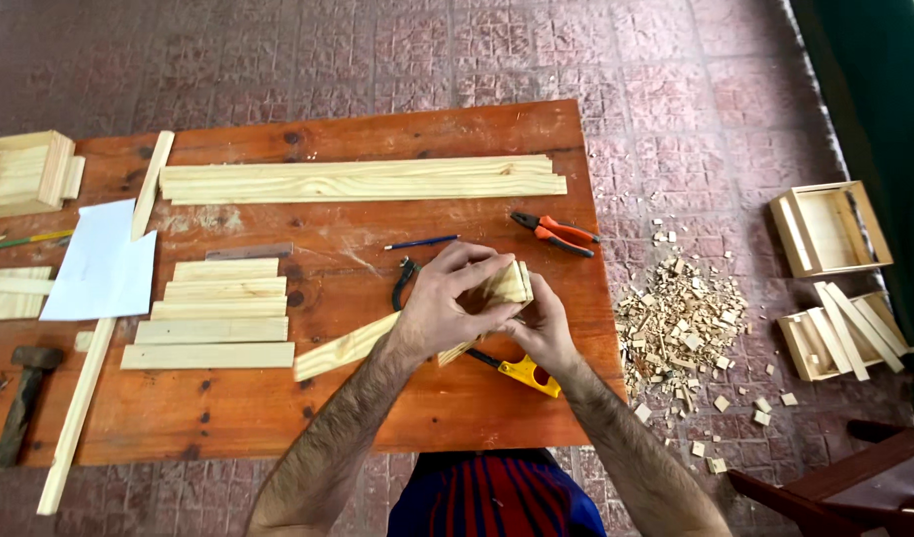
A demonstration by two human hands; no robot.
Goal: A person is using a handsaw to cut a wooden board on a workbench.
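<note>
Both hands clamp small wood pieces (505,286) together above the surface (377,398): left hand (445,303) over top, right hand (542,323) beneath. Light, stiff pine, likely; best held by flat faces. Yellow-handled saw (522,370) below grip.

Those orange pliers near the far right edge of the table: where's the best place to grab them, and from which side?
Probably by the orange handles, coming from the table's right edge. The pliers lie flat with the dark jaws pointing left toward the blue pen and the handles spread slightly to the right. Nothing crowds that end, and the right hand is the closer one.
</note>
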